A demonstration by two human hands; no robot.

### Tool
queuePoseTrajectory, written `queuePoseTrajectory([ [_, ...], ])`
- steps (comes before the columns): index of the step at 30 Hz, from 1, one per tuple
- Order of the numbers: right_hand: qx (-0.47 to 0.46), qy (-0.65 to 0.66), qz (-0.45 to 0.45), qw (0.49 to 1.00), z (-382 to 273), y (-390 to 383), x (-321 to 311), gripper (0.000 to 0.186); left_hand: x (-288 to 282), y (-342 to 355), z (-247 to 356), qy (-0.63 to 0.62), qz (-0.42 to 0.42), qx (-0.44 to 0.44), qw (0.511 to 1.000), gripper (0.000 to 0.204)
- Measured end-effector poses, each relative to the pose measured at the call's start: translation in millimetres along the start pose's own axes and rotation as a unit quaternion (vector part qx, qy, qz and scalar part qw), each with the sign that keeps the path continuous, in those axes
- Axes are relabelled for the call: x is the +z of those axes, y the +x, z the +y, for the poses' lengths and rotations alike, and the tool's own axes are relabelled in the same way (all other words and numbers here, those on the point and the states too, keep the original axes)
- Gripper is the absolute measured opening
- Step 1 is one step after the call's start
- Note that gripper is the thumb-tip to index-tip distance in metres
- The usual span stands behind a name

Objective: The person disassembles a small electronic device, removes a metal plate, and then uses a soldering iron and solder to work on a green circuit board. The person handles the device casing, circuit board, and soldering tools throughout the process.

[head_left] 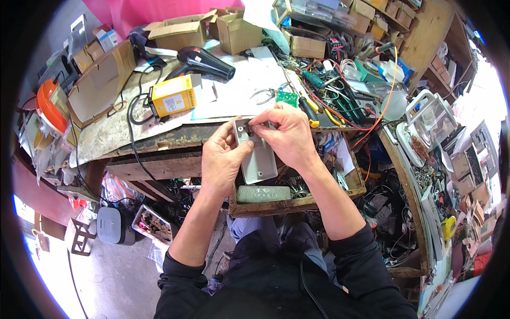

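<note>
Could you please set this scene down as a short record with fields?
Left hand: holds a light grey plastic casing by its side
Right hand: fingers at the casing's upper end; anything pinched there is hidden
Drawer: open below the casing, a grey rectangular block inside
Workbench: bears a yellow box, a black hair dryer and a green circuit board
</note>
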State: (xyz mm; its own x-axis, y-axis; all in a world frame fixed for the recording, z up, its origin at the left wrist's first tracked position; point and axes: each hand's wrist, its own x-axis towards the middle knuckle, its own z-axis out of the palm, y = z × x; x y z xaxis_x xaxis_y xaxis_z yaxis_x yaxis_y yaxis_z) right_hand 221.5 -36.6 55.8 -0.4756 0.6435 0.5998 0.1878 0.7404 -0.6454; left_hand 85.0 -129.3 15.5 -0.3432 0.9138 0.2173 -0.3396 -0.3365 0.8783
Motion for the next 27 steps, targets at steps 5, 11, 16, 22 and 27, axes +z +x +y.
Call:
queuePoseTrajectory([
  [5,0.022,0.038,-0.028,0.999,4,2,2,0.015,0,0,1,-0.013,-0.003,0.003,1.0,0.053],
  [11,0.135,0.064,-0.095,0.984,2,6,2,0.014,-5,1,-2,-0.008,-0.008,-0.001,1.0,0.052],
  [16,0.13,0.1,-0.069,0.984,3,4,7,0.016,-7,2,-2,-0.003,-0.005,0.002,1.0,0.056],
  [22,0.067,0.044,-0.025,0.996,4,0,14,0.015,-9,0,-6,0.002,0.004,-0.001,1.0,0.053],
  [27,0.043,-0.007,-0.018,0.999,-1,0,15,0.014,-9,0,-5,0.005,0.006,0.001,1.0,0.051],
])
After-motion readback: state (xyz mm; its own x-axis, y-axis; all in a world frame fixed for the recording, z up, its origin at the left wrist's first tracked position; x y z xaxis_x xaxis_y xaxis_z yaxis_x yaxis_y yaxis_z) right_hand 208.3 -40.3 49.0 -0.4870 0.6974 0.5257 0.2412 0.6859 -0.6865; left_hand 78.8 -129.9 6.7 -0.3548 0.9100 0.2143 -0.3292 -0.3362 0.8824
